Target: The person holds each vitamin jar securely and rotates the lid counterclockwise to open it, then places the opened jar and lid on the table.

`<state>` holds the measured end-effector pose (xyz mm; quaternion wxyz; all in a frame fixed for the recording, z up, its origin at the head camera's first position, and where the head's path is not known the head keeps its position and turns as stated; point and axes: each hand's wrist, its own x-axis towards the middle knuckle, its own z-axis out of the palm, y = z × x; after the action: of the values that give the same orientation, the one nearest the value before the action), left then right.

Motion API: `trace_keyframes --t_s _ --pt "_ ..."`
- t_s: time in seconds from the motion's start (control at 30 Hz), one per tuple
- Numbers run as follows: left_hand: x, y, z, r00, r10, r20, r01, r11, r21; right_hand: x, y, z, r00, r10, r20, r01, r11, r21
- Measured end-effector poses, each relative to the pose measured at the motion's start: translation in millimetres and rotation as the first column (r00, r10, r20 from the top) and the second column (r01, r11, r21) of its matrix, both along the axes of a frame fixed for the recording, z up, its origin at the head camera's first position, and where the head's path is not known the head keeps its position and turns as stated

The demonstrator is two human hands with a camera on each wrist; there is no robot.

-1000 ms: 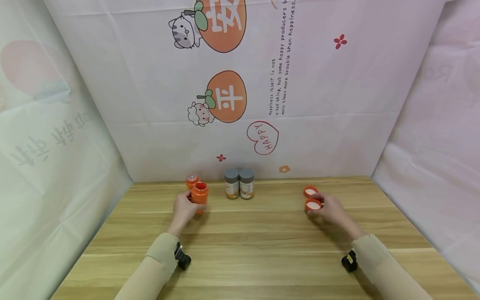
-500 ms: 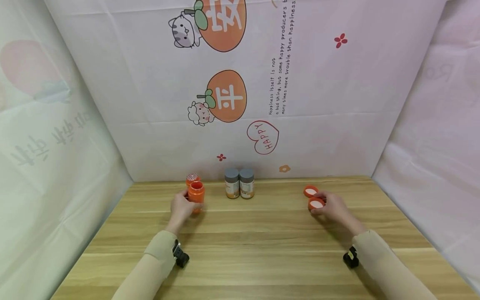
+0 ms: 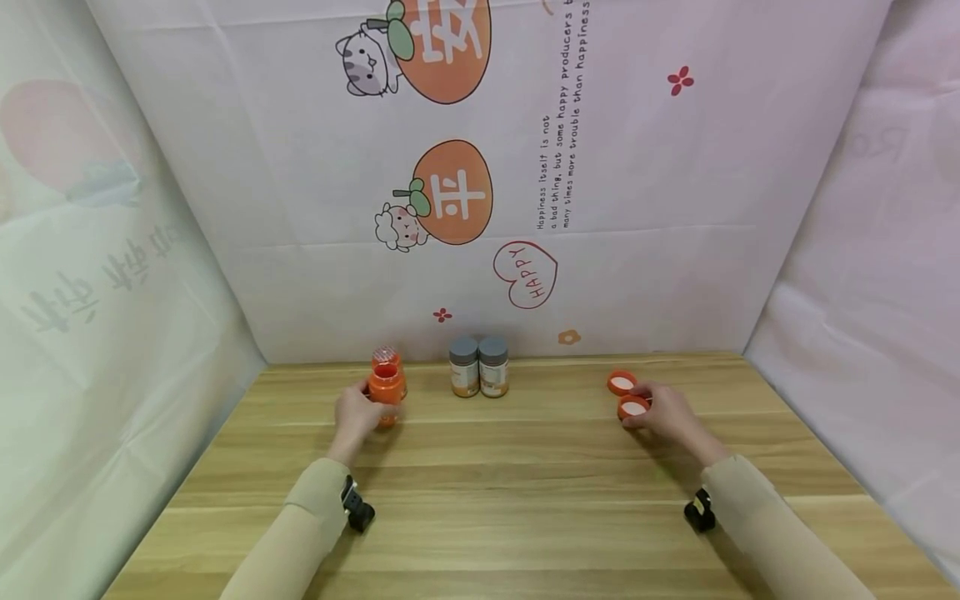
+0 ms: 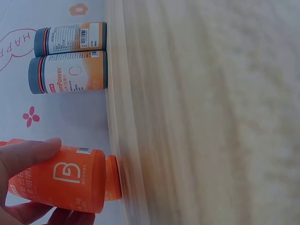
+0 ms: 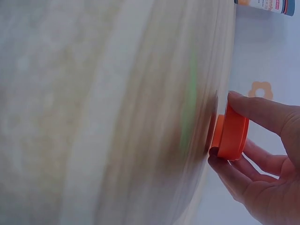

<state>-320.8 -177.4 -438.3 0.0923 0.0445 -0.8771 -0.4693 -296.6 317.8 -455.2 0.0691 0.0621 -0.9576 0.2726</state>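
My left hand (image 3: 356, 418) grips an open-topped orange bottle (image 3: 386, 390), upright, its thumb along the side in the left wrist view. The base of this bottle (image 4: 65, 178) appears raised off the table there. Behind it stands a second orange bottle (image 3: 387, 357) with a shiny top, mostly hidden. Over on the right, my right hand (image 3: 665, 412) pinches an orange bottle cap (image 3: 633, 408) by its rim, white inside facing up. In the right wrist view the held cap (image 5: 234, 133) seems just above the table. Another orange cap (image 3: 621, 383) lies right behind it, inside up.
Two grey-lidded bottles (image 3: 478, 368) stand side by side at the back of the wooden table (image 3: 517, 492). A printed white cloth (image 3: 637, 250) hangs behind the table's back edge, with more cloth on both sides.
My left hand has carried the orange bottle leftward, in front of the second one. The right hand has shifted slightly right with the cap, then stayed nearly still.
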Motion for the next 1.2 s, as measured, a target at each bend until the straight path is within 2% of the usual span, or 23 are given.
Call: trace_keyframes --t_s 0.67,1.2 --pt "-6.7 -6.2 -3.6 0.997 0.037 0.071 -0.038 0.999 0.007 -3.9 2.4 -1.4 1.000 0.000 0.017 0.000 1.000 -0.011" --pt "-9.0 -7.0 -3.9 0.995 0.042 0.091 -0.042 0.999 -0.005 -7.0 3.2 -3.5 1.000 -0.012 0.010 0.012 1.000 0.014"
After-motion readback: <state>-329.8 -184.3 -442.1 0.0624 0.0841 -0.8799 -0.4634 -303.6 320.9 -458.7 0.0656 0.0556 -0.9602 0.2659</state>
